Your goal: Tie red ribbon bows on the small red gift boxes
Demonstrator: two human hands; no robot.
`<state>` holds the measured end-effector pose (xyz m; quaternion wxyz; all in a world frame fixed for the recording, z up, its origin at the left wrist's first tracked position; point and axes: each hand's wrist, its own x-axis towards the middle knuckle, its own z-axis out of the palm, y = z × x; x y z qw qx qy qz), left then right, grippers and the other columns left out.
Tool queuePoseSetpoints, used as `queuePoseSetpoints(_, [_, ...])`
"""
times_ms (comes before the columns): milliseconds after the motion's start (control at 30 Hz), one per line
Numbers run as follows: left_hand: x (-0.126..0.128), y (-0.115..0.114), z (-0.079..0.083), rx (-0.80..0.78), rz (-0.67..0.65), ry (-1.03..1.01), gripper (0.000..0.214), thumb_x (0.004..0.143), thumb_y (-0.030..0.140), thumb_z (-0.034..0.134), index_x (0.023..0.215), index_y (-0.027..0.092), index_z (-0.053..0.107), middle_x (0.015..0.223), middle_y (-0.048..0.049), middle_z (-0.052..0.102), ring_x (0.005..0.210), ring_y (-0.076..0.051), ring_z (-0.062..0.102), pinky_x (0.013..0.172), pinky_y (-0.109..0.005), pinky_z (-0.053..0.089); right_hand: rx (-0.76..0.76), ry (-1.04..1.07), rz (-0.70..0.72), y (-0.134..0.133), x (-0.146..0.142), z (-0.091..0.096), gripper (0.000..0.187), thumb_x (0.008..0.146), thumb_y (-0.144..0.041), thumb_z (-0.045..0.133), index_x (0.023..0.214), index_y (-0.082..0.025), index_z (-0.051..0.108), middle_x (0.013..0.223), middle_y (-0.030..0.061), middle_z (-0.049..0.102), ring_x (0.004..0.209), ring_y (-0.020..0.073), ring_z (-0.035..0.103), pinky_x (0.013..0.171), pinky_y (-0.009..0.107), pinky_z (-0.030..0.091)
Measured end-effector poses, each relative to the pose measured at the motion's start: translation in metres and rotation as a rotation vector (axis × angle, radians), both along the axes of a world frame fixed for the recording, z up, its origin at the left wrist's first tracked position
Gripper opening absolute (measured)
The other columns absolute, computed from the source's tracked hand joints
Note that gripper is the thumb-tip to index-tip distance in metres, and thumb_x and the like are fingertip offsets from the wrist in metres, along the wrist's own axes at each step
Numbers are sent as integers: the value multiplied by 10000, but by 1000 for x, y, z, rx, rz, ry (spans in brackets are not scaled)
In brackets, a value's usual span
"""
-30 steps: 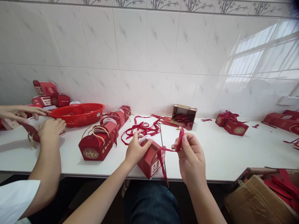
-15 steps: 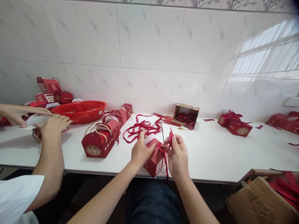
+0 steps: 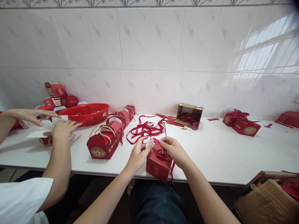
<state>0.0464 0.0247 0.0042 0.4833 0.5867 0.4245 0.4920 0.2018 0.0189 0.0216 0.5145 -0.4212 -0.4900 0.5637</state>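
A small red gift box [image 3: 157, 165] stands at the table's front edge, between my hands. My left hand [image 3: 138, 155] pinches the white flap [image 3: 149, 142] at the top of this box. On its right side my right hand [image 3: 171, 149] has its fingers closed on the dark red ribbon [image 3: 164, 153] at the box top. A tail of that ribbon hangs down past the table edge. Behind the box lies a loose tangle of red ribbon [image 3: 147, 126].
Finished-looking red boxes with rope handles [image 3: 105, 141] stand to the left. Beyond them is a red plastic basin [image 3: 93, 119]. A co-worker's hands [image 3: 62, 127] handle another box. A small carton [image 3: 190, 107] lies by the wall, tied boxes [image 3: 247, 127] stand right, and a large carton [image 3: 268, 199] is lower right.
The box has turned, so a plain side now faces me. My left hand has moved from the box's side to its white flap; the right hand's raised ribbon end has come down.
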Motion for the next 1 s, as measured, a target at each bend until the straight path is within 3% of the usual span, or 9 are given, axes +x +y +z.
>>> queuePoseSetpoints(100, [-1,-5,2,-20,-4,-36,530,735,425,642,1174,187,464,713,2,642,708,-175,644,665,-279,497,-20,-85,9,-1,-1,2,352,651,-477,690,702,-174,519,530,-58,506,463,78,499,414,178,342])
queuePoseSetpoints(233, [-1,-8,2,-22,-27,-51,509,753,393,633,1182,189,449,833,-30,668,729,-160,643,677,-270,501,-14,-171,44,-3,-2,4,257,716,-401,642,694,-180,513,487,-68,479,414,65,460,352,155,251])
queuePoseSetpoints(467, [1,-11,6,-26,-10,-35,534,740,394,619,1200,187,443,876,-42,674,735,-170,646,695,-289,502,-22,-212,96,-5,1,9,185,746,-332,606,680,-173,536,441,-68,482,353,52,395,351,163,238])
queuePoseSetpoints(667, [1,-10,2,1,-3,-14,571,763,396,609,1265,193,429,868,-39,677,771,-175,647,711,-286,503,-60,-180,82,-4,1,10,176,720,-301,600,626,-172,525,429,-49,496,363,66,425,362,171,252])
queuePoseSetpoints(1000, [-4,-21,-3,86,14,138,637,792,374,604,1366,236,364,1166,-101,617,951,-207,630,764,-304,527,-54,-220,100,-6,4,13,196,713,-248,555,542,-178,490,408,-49,472,354,69,427,348,177,248])
